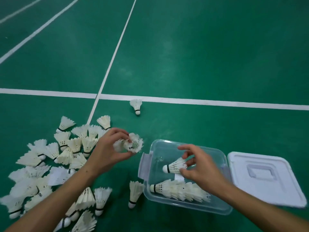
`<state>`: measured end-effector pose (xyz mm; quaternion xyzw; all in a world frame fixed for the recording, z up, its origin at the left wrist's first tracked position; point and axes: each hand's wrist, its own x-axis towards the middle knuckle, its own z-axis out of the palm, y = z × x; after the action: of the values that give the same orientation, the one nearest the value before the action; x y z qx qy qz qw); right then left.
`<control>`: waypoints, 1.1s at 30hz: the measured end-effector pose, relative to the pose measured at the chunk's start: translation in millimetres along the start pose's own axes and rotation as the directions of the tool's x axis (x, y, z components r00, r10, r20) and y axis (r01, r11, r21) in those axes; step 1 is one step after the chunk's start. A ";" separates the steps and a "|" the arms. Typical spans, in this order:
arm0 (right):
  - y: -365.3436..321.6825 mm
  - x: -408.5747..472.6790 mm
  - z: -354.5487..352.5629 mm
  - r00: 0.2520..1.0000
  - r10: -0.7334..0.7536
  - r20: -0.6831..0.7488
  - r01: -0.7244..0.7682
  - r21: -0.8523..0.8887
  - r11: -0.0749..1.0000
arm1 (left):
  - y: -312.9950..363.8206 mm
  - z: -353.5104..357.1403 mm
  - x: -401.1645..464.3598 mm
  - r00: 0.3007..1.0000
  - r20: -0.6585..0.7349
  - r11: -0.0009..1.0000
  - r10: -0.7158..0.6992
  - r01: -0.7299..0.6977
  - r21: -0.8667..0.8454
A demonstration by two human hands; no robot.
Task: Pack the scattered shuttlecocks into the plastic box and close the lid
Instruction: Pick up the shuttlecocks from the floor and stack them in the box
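Observation:
A clear plastic box (pixel 222 210) stands open on the green floor at lower right, with a row of nested white shuttlecocks (pixel 180 190) lying along its near side. My right hand (pixel 199 169) is over the box and pinches one shuttlecock (pixel 174 166) by its feathers, cork pointing left. My left hand (pixel 108 148), left of the box, grips a small bunch of shuttlecocks (pixel 133 144) above the floor. A big heap of scattered shuttlecocks (pixel 55 163) covers the floor at lower left. The white lid (pixel 267 178) lies flat right of the box.
One stray shuttlecock (pixel 136 106) lies farther away near a white court line (pixel 200 101). Another shuttlecock (pixel 134 193) lies just left of the box's near corner. The box has a grey latch (pixel 145 163) on its left side.

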<state>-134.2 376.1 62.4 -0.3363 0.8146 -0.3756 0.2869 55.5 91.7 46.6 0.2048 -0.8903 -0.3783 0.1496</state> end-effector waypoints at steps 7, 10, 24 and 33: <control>37.6 29.7 61.8 0.997 0.054 0.046 -0.053 -0.023 0.998 | 56.1 7.9 19.1 0.990 -0.037 0.990 0.139 -0.139 0.001; 50.1 35.1 78.1 0.993 0.105 0.047 -0.104 -0.030 0.994 | 66.8 14.9 19.9 0.986 -0.005 0.986 0.166 -0.166 0.006; 3.1 -9.4 -7.2 0.983 0.052 -0.175 -0.006 0.255 0.967 | 94.6 27.8 33.9 0.949 0.175 0.953 0.263 -0.284 0.107; -5.9 -8.2 -20.9 0.893 -0.422 -0.156 0.332 -0.404 0.852 | 117.3 64.7 63.1 0.900 0.365 0.942 0.238 -0.305 0.138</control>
<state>-142.3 388.2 80.5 -0.4902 0.8162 -0.3036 0.0388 -56.2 175.1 96.5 0.0225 -0.9546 -0.2960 0.0234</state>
